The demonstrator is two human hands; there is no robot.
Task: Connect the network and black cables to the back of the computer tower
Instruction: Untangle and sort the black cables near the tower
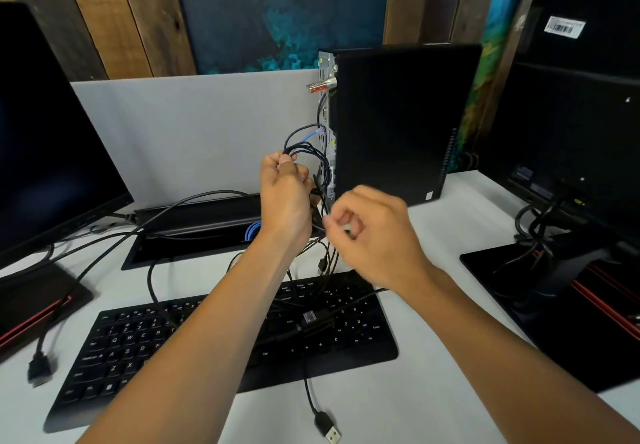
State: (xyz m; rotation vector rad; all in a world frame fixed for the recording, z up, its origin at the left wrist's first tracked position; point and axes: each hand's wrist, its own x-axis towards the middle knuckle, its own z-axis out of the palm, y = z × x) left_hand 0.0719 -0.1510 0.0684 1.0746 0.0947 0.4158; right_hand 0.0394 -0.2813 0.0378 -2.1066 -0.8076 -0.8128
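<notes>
A bundle of thin black cables was gripped in the left hand beside the rear of the computer tower. The right hand was pinched on one strand. The blue network cable seemed already seated (blurred). Sorting appeared underway; next, a plug needed aligning.

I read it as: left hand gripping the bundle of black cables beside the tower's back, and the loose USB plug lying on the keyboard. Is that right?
Not quite. The head view shows the USB plug lying on the white desk in front of the keyboard, not on it. The rest holds: the left hand grips the bundle of black cables beside the tower.
</notes>
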